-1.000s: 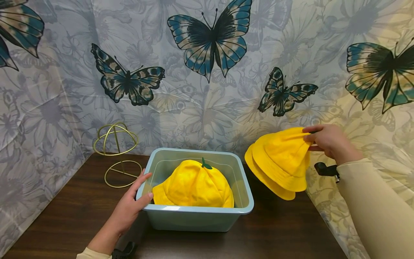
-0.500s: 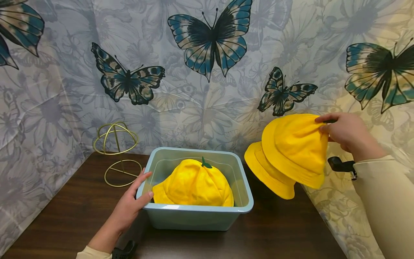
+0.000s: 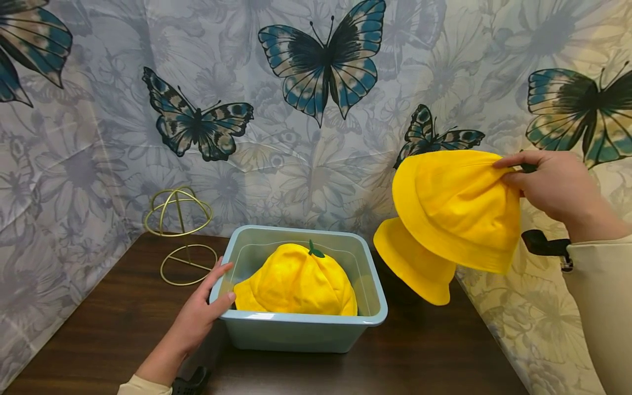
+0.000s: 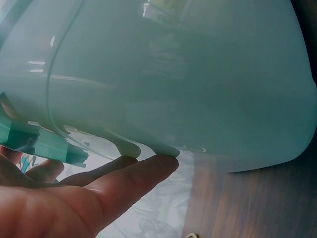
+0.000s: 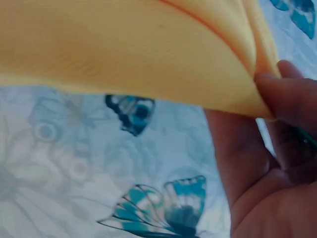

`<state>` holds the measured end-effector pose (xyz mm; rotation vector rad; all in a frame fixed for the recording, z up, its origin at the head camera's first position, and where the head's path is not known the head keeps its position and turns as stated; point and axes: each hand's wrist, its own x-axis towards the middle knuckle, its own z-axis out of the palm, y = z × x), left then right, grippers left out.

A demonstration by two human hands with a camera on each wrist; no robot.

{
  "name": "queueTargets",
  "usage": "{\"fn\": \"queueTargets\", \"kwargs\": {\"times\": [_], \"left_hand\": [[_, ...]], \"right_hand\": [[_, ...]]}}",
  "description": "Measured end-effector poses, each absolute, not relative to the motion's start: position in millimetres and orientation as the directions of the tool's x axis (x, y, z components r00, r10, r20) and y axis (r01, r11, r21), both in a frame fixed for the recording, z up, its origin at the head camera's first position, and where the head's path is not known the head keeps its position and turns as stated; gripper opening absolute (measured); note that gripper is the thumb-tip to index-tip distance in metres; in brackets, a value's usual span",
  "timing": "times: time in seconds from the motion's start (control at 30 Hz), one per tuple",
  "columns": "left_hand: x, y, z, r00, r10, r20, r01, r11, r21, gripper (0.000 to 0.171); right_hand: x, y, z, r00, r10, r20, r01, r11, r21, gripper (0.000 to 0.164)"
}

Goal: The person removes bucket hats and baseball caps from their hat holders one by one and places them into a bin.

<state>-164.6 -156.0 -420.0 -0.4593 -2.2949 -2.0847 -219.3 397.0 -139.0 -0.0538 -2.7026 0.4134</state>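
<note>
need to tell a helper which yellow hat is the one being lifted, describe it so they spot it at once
Start at the pale blue bin on the dark wooden table. Right of it, the right hand pinches a yellow bucket hat in mid-air. Unlike the hat in the bin, it touches nothing below.

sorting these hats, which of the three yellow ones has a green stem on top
The hat in the bin, by the left hand. It shows a small green stem at its crown; the held hat in the right hand and the hat under it show none.

A gold wire stand is standing on the dark wooden worktop at nine o'clock; a butterfly-print curtain is hanging behind.
</note>
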Motion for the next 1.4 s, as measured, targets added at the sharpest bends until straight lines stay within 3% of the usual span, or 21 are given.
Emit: {"fn": "queueTargets", "kwargs": {"times": [0.33,0.63,0.97,1.4], "left_hand": [[-164,-155,-420,-0.957,0.212,0.200,0.217,0.064,0.974,0.059],[-164,-155,-420,-0.958,0.208,0.196,0.215,0.072,0.974,0.059],[-164,-155,-420,-0.956,0.209,0.205,0.222,0.061,0.973,0.059],[-165,-156,-421,-0.956,0.210,0.207,0.223,0.051,0.974,0.059]], "right_hand": [[-204,368,-120,-0.889,0.022,0.456,-0.108,0.960,-0.257,0.035],[-200,329,-125,-0.868,-0.169,0.467,-0.295,0.932,-0.211,0.023],[-201,292,-135,-0.823,-0.306,0.478,-0.428,0.889,-0.166,0.021],[-213,259,-152,-0.815,-0.388,0.430,-0.515,0.826,-0.230,0.024]]}}
